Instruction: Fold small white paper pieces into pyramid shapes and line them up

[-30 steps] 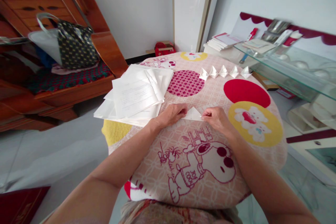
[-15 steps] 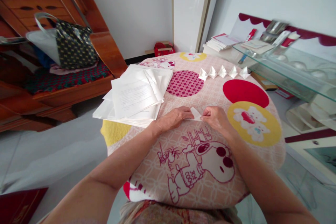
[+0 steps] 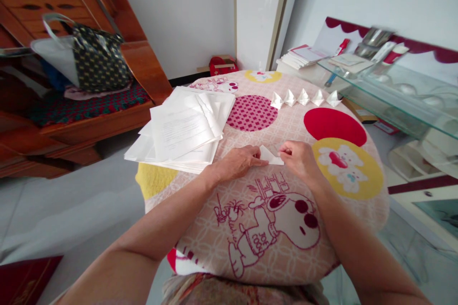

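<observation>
A small folded piece of white paper [image 3: 269, 156], roughly triangular, lies on the cloth-covered table between my hands. My left hand [image 3: 243, 159] grips its left end, thumb along the lower edge and fingers curled over it. On the other side, my right hand [image 3: 296, 156] is closed in a pinch at the paper's right edge; its fingertips partly hide what they grip. Farther back stands a row of several small pointed folded paper shapes [image 3: 303, 97]. To the left of my hands lies a loose stack of white paper sheets [image 3: 182, 128], the upper ones printed, with a torn strip on top.
The patterned tablecloth [image 3: 250, 214] covers a rounded table. A glass shelf [image 3: 400, 90] with bowls and a cup adjoins it at right, near a pile of booklets [image 3: 300, 55]. On the left, a wooden bench [image 3: 139, 66] holds a dark patterned bag [image 3: 96, 59].
My right hand has shifted slightly right and up along the paper's edge, leaving more of its lower right corner visible. The left hand stays on the left end.
</observation>
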Demonstrator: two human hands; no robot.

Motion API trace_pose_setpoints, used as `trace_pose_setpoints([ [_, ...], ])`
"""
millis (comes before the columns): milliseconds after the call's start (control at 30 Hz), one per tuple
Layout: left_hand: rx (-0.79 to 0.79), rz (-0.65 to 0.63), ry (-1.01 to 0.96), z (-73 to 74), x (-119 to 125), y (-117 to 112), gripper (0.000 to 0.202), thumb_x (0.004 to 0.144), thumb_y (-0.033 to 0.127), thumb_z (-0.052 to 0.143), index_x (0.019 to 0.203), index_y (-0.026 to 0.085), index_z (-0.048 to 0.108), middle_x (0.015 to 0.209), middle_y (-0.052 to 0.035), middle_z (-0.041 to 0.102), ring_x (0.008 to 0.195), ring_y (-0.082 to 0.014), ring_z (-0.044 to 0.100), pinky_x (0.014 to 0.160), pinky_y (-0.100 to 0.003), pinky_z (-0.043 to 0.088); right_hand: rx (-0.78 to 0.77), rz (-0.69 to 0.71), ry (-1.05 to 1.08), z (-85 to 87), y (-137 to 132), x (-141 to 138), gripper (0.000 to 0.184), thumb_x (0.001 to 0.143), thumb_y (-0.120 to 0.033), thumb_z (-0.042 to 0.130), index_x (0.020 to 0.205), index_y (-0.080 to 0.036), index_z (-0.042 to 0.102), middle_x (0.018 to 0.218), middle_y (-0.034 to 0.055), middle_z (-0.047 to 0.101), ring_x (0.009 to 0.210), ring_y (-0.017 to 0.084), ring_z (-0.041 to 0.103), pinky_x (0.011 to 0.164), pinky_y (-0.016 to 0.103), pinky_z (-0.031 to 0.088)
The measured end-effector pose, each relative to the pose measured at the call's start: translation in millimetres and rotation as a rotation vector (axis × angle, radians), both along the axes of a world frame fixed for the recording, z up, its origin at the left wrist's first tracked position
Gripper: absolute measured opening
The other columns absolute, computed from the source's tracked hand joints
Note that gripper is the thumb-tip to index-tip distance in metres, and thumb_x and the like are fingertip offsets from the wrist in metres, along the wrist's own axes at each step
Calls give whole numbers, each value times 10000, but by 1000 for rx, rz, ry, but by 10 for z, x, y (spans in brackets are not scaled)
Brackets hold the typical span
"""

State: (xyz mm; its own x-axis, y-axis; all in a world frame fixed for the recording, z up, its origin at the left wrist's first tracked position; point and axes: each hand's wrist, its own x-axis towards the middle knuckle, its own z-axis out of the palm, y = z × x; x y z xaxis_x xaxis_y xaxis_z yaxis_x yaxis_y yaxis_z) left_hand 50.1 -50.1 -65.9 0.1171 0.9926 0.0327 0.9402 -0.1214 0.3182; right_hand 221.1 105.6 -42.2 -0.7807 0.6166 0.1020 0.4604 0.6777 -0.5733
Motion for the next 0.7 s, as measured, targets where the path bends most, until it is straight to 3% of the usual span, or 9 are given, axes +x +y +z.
trace_pose_setpoints([
  [133, 19, -6, 13, -13, -8, 5, 503, 983, 82, 449, 1327, 348, 702, 1118, -65, 646, 974, -195, 590, 833, -286, 462, -180, 169, 132, -103, -70, -102, 152, 782, -125, 566, 754, -164, 710, 671, 23, 690, 623, 147, 602, 591, 255, 394],
  [333, 28, -35, -37, -20, -65, 9, 476, 958, 75, 464, 1268, 307, 741, 1110, -60, 673, 976, -193, 622, 878, -301, 486, -289, 139, -23, -170, -24, -156, 119, 718, -103, 602, 651, -169, 675, 537, -13, 610, 513, 123, 537, 520, 239, 355],
  [567, 49, -59, -70, -24, -95, 16, 471, 918, 59, 478, 1221, 279, 763, 1080, -59, 694, 989, -197, 640, 909, -313, 498, -123, 96, -97, -137, -122, -214, 139, 695, -78, 667, 602, -180, 682, 574, 12, 644, 576, 149, 574, 568, 271, 369],
  [700, 65, -58, -95, -24, -91, 12, 432, 926, 67, 492, 1178, 268, 780, 1075, -61, 698, 981, -199, 647, 891, -313, 500, -109, 73, -147, -109, -96, -203, 152, 678, -54, 652, 597, -181, 677, 596, 19, 660, 592, 154, 588, 570, 268, 379],
])
